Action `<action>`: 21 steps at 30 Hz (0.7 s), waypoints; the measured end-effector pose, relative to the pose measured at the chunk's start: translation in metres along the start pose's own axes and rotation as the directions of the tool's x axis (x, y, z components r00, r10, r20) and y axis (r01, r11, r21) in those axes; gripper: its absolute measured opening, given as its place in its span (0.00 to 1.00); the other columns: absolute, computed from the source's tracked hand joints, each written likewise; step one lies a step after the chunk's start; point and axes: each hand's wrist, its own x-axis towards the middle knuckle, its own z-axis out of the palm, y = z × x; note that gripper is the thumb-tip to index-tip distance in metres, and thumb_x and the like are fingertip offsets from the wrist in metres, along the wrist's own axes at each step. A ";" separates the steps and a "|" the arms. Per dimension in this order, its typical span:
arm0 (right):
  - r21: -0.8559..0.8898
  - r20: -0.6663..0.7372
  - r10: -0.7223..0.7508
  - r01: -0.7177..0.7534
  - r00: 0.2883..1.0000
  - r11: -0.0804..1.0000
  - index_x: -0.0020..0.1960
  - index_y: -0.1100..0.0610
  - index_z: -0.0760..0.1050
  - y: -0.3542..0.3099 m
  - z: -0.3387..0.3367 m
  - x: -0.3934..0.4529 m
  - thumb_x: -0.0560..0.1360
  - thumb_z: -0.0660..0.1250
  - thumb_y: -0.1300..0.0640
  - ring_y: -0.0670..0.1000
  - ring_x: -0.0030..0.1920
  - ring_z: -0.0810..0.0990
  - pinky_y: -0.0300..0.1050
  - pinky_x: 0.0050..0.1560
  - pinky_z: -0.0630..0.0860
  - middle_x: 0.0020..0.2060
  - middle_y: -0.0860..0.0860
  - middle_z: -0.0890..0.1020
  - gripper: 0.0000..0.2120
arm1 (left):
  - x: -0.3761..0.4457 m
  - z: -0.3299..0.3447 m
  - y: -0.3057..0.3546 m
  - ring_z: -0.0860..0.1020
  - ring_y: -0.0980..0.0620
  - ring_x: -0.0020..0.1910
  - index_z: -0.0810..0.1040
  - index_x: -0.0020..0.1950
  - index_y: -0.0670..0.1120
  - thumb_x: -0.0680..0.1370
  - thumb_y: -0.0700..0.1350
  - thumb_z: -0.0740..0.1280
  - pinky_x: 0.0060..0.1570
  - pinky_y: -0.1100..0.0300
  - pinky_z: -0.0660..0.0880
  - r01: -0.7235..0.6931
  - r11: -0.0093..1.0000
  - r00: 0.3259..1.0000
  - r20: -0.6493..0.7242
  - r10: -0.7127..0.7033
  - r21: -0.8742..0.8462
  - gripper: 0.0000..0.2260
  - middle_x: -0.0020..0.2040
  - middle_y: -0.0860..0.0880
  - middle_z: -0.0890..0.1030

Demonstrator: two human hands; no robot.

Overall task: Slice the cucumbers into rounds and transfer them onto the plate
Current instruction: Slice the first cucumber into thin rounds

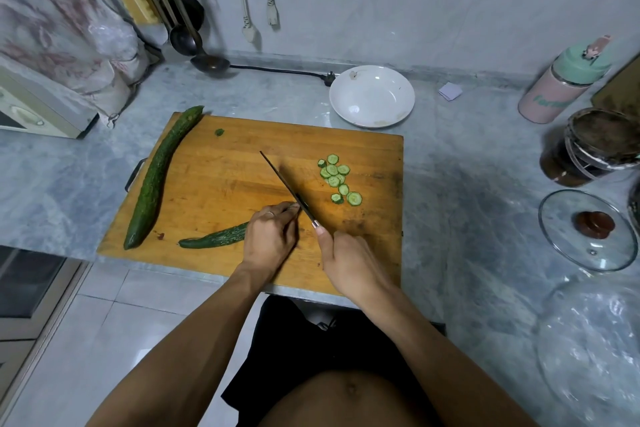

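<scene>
On a worn wooden cutting board (214, 184), a left hand (270, 236) pins a bumpy, dark-green half cucumber (216, 238) while the right hand (349, 260) grips a thin-bladed knife (282, 182).

Fingers of both hands are curled closed, one on the cucumber, one on the handle. Pale rounds (337, 180) lie scattered right of the blade; a whole curved cucumber (157, 177) rests along the board's left edge. Beyond, a shallow white plate (372, 95) on the grey marble counter (467, 166) holds no slices.
</scene>
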 end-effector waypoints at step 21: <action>-0.018 0.067 0.034 -0.033 0.997 0.999 0.46 0.56 0.73 -0.003 -0.009 -0.022 0.83 0.44 0.39 0.51 0.41 0.77 0.49 0.42 0.74 0.42 0.52 0.77 0.27 | 0.001 0.002 -0.005 0.81 0.43 0.48 0.85 0.51 0.42 0.71 0.35 0.71 0.45 0.57 0.77 0.050 0.999 0.996 0.069 -0.050 0.000 0.10 0.54 0.44 0.84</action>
